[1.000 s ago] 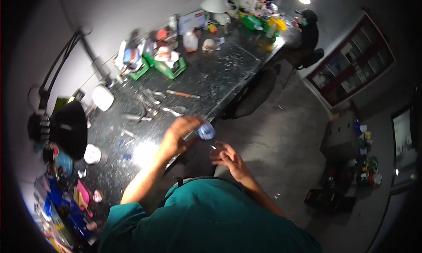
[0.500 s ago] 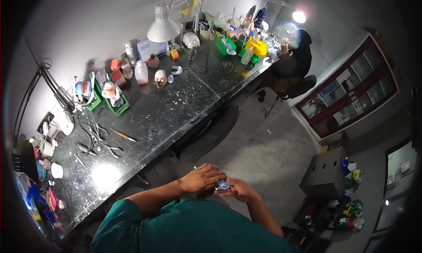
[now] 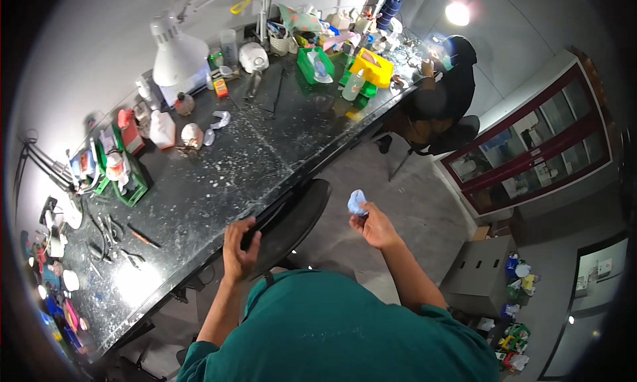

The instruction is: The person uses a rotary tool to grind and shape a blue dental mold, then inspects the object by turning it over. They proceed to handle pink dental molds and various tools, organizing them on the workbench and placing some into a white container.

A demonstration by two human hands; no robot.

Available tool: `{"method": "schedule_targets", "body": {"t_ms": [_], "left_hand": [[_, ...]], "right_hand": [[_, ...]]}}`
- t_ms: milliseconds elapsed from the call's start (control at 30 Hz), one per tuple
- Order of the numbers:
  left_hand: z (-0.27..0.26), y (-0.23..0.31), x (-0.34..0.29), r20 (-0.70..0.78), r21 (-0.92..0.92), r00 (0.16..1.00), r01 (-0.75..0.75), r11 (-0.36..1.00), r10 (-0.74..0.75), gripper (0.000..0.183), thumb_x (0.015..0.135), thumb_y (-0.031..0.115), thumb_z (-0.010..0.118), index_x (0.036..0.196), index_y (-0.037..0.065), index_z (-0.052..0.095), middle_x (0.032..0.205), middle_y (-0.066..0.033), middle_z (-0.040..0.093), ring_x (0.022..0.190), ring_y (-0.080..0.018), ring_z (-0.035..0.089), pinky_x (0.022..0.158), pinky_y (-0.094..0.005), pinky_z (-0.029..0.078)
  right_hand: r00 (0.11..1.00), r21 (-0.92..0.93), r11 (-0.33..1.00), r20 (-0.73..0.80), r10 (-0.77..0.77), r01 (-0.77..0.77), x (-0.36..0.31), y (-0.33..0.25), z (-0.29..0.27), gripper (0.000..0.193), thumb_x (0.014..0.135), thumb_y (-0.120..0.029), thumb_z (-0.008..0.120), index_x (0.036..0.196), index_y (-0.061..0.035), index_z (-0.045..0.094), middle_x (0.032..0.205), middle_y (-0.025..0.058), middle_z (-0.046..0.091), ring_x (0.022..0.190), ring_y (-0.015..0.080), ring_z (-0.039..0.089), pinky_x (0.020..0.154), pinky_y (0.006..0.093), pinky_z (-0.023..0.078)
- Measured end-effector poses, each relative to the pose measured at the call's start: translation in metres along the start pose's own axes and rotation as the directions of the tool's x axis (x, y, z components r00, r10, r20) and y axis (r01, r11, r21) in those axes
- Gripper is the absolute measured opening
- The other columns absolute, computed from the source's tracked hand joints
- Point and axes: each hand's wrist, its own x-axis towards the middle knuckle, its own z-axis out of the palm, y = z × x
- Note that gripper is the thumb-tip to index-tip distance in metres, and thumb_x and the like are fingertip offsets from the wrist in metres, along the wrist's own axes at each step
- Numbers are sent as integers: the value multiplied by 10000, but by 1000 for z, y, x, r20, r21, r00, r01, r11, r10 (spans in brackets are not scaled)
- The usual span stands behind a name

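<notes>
My right hand (image 3: pixel 377 228) holds a small, pale-blue, rounded piece (image 3: pixel 357 201) pinched between thumb and fingers, out over the floor. Its exact kind is too small to make out. My left hand (image 3: pixel 239 250) is open, thumb apart from the fingers, with nothing in it. It hovers by the front edge of the black workbench (image 3: pixel 219 183), next to a dark chair (image 3: pixel 302 216).
Pliers (image 3: pixel 133 258) and an orange-handled tool (image 3: pixel 144 239) lie on the bench. Further along stand a dental model (image 3: pixel 192 136), a green bin (image 3: pixel 136 186) and a white lamp (image 3: pixel 174 60). A co-worker (image 3: pixel 458 83) sits at the far end. A grey cabinet (image 3: pixel 474 272) stands right.
My hands were together at my body, around the blue piece. They have parted: the right has carried it forward and up, while the left has let go and moved left toward the bench.
</notes>
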Motion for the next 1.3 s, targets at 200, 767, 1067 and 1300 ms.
{"method": "schedule_targets", "body": {"t_ms": [200, 767, 1067, 1300], "left_hand": [[46, 7, 74, -77, -82, 989, 119, 990, -125, 301, 895, 32, 690, 1195, 51, 693, 1121, -116, 701, 1029, -254, 650, 880, -357, 524], [147, 31, -96, -786, 36, 373, 824, 565, -493, 278, 1014, 81, 536, 1260, -19, 620, 1179, -120, 651, 1046, -202, 619, 913, -323, 481], [221, 43, -179, -660, -190, 5, 966, 173, -752, 385, 967, 189, 641, 1273, -37, 583, 1163, -169, 642, 1032, -258, 622, 884, -376, 503], [235, 42, -179, -538, -323, -51, 934, 150, -842, 482, 935, 258, 699, 1337, 51, 532, 1253, -142, 590, 1058, -267, 606, 847, -437, 515]], "right_hand": [[961, 23, 997, -269, -69, 78, 80, -103, -56, 238, 879, -186, 775, 1028, -77, 624, 892, 37, 612, 742, 148, 603, 740, 339, 570], [796, -883, 468, -291, -530, -11, 581, -600, -99, 351, 733, -436, 824, 750, -122, 669, 656, -5, 512, 538, 124, 380, 528, 310, 314], [901, -784, 619, -296, -316, -41, 650, -627, -120, 397, 750, -478, 800, 802, -105, 673, 616, 6, 544, 443, 84, 399, 398, 235, 285], [833, -911, 405, -283, -476, -78, 678, -630, -144, 498, 795, -561, 723, 903, -76, 707, 739, 79, 668, 558, 155, 570, 496, 297, 440]]}}
